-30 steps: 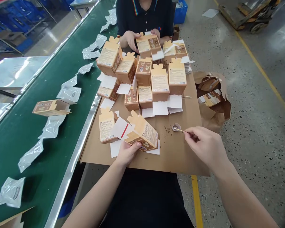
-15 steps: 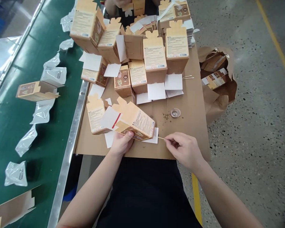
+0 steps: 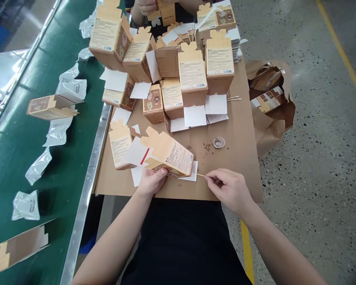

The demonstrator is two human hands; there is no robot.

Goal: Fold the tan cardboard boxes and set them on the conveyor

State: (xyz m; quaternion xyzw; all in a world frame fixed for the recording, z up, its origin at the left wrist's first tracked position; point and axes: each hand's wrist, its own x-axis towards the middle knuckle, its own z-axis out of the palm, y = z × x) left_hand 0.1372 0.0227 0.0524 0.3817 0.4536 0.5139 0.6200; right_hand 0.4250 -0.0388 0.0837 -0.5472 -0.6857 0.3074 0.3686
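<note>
My left hand (image 3: 152, 181) grips a brown and cream printed carton (image 3: 175, 154), tilted above the table's front edge with its cut flaps toward the upper left. A white flap with a red strip (image 3: 144, 156) juts from its left end. Between the thumb and fingers of my right hand (image 3: 227, 186) is a thin stick like a cotton swab (image 3: 201, 175); its far end meets or passes behind the carton's right end, and I cannot tell which. White card (image 3: 191, 176) shows under the carton. Beyond my right hand sits a small clear dish (image 3: 218, 142) beside brown specks.
Several upright cartons (image 3: 192, 75) crowd the back of the cardboard-covered table (image 3: 237, 158). Left, a green conveyor (image 3: 77, 158) carries plastic pouches (image 3: 26, 206) and open cartons. A paper bag (image 3: 269, 130) holding cartons stands right. Across the table, another person's hands (image 3: 146, 7) hold a carton.
The pouches and cartons on the conveyor have shifted up and to the right in view. Both my hands, the carton and the stick stay almost where they were.
</note>
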